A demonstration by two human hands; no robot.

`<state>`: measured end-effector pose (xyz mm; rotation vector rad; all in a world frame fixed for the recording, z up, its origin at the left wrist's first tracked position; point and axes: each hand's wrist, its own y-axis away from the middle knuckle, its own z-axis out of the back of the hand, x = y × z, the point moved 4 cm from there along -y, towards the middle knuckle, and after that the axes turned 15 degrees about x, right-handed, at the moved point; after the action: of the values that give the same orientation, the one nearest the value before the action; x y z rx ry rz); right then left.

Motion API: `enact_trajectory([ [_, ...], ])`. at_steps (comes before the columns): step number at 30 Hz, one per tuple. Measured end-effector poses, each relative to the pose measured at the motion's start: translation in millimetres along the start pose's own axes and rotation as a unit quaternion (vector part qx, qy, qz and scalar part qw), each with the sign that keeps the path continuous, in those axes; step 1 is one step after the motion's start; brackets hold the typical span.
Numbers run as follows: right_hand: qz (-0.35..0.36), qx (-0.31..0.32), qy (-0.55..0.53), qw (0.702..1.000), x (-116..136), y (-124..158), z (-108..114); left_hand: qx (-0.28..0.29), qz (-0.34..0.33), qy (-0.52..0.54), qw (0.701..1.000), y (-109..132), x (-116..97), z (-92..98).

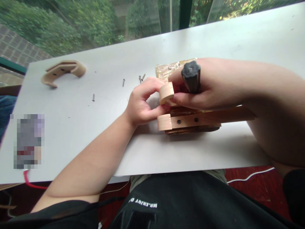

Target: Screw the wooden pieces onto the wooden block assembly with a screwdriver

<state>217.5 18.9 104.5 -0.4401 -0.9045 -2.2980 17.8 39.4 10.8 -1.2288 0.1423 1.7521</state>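
My left hand (pixel 145 101) is closed, thumb and finger pinching the rounded end of a pale curved wooden piece (pixel 166 92). A screwdriver with a black ribbed handle (pixel 192 74) stands up between the thumb and fingers of my right hand (pixel 202 86); its shaft and tip are hidden. My right fingertips also reach the curved piece. Just below, a wooden bar (pixel 207 117) with a rounded left end carries two dark screws (pixel 179 121). It lies along a brown taped block (pixel 164 71), which my hands partly cover.
Another curved wooden piece (pixel 64 73) with two dark holes or screws lies at the table's far left. Loose screws (pixel 123 82) are scattered left of my hands. A pixelated object (pixel 28 141) with a red cable (pixel 30 184) sits near the left edge. Windows border the white table (pixel 95 127).
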Motion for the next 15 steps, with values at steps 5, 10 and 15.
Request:
enact_trajectory([
  [5,-0.004,0.0,0.002,1.0,3.3,1.4,0.3,0.001,0.023,-0.011,1.0,-0.7,-2.0,-1.0],
  [10,0.003,-0.006,0.005,1.0,1.8,2.6,1.6,0.005,0.03,-0.024,0.999,-0.4,-3.3,-1.7],
  [15,0.022,-0.016,0.011,1.0,1.0,-1.0,1.1,-0.001,0.017,-0.012,1.0,-0.3,-2.6,-0.7],
])
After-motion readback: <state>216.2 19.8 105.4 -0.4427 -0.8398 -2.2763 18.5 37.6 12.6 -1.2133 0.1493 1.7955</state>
